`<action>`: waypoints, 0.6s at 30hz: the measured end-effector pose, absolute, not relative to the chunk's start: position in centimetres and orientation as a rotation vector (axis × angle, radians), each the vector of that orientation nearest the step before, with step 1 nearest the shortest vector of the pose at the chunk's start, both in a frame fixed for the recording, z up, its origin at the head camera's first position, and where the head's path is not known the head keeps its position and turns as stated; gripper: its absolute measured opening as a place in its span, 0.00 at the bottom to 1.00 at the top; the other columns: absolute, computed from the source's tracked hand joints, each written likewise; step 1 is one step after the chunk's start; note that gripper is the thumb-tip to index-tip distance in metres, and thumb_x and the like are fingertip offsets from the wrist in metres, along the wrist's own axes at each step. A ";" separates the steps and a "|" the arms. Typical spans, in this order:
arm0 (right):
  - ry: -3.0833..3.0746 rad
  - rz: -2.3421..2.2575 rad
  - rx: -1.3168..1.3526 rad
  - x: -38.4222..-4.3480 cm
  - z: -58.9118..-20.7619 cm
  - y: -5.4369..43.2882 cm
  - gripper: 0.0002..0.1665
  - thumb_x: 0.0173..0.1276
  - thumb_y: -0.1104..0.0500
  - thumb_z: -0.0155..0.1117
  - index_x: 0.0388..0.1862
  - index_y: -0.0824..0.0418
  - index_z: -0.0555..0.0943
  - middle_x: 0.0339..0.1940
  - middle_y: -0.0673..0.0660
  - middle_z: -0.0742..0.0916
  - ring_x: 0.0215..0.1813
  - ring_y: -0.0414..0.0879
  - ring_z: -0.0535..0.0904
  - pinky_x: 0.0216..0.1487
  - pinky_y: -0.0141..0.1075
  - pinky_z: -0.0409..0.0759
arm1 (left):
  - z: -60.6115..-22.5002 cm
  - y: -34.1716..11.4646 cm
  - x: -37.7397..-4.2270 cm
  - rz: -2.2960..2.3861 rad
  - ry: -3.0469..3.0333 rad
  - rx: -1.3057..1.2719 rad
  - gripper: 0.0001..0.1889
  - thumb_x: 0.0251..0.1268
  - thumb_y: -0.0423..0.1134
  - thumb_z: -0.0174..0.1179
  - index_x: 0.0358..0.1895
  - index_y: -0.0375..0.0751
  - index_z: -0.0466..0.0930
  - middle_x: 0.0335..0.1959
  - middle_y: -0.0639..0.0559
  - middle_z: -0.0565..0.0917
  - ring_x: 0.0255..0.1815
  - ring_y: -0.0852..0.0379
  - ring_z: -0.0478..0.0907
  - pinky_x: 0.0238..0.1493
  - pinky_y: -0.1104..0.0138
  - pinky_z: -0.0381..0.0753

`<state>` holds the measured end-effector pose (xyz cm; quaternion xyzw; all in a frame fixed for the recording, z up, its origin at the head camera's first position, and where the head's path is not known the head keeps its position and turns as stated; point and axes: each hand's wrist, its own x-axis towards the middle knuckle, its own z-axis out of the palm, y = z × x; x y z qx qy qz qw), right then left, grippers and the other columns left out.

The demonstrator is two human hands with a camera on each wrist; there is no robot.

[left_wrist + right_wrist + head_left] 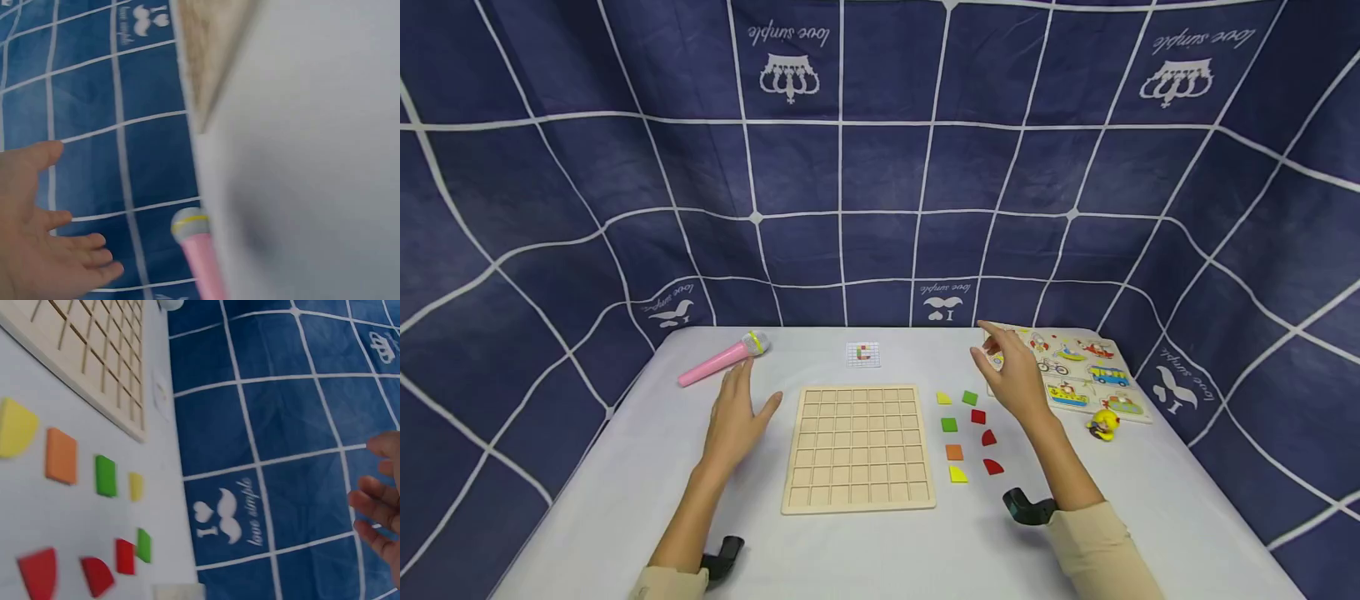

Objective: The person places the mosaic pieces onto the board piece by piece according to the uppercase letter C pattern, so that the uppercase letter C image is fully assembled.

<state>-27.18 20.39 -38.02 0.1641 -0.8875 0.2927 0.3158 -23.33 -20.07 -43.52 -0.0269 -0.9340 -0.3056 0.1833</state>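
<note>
Between my two hands lies a wooden grid board [859,448] with square cells, none of them filled. To its left, my left hand [735,421] is raised over the table, fingers extended and holding nothing; a pink toy microphone [718,363] lies just beyond it. My right hand [1015,375] hovers near the picture puzzle board [1078,367], fingers loosely bent, with nothing in them. Flat coloured pieces lie right of the grid board, among them an orange square [954,452], a green square [949,425], a red square [978,416] and a yellow quarter-round [957,474].
A small card [863,354] with a coloured grid pattern lies behind the grid board. At the right stands a small yellow toy figure [1103,424]. Dark blue checked curtains [880,167] enclose the white table [865,554] at the back and sides.
</note>
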 end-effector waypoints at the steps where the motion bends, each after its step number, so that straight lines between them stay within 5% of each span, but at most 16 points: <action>1: -2.335 0.778 0.438 -27.3 -38.4 20.2 0.26 0.63 0.56 0.64 0.60 0.59 0.74 0.27 0.52 0.79 0.30 0.46 0.74 0.31 0.39 0.74 | -44.2 -20.1 -23.3 -0.906 -2.638 -0.075 0.42 0.64 0.54 0.53 0.73 0.36 0.43 0.70 0.31 0.51 0.69 0.32 0.47 0.63 0.39 0.51; 4: -2.377 0.804 0.431 -28.1 -40.0 19.9 0.22 0.62 0.56 0.65 0.55 0.58 0.78 0.14 0.48 0.71 0.16 0.41 0.64 0.16 0.33 0.63 | -45.9 -20.1 -23.2 -1.044 -2.664 -0.088 0.43 0.64 0.55 0.53 0.73 0.38 0.42 0.69 0.31 0.51 0.68 0.31 0.50 0.62 0.39 0.54; 8: -2.528 0.854 0.380 -29.5 -42.5 19.7 0.20 0.60 0.54 0.66 0.52 0.57 0.80 0.08 0.47 0.63 0.11 0.40 0.54 0.11 0.30 0.53 | -47.5 -20.0 -23.2 -1.178 -2.718 -0.171 0.43 0.64 0.55 0.54 0.73 0.41 0.41 0.70 0.32 0.51 0.68 0.31 0.51 0.63 0.40 0.53; 18: -2.870 1.001 0.328 -32.1 -47.6 19.6 0.22 0.58 0.52 0.68 0.52 0.56 0.81 0.09 0.50 0.67 0.12 0.42 0.60 0.13 0.31 0.59 | -50.6 -20.1 -23.2 -1.273 -2.893 -0.330 0.45 0.58 0.55 0.61 0.73 0.44 0.47 0.71 0.38 0.54 0.71 0.39 0.48 0.67 0.45 0.48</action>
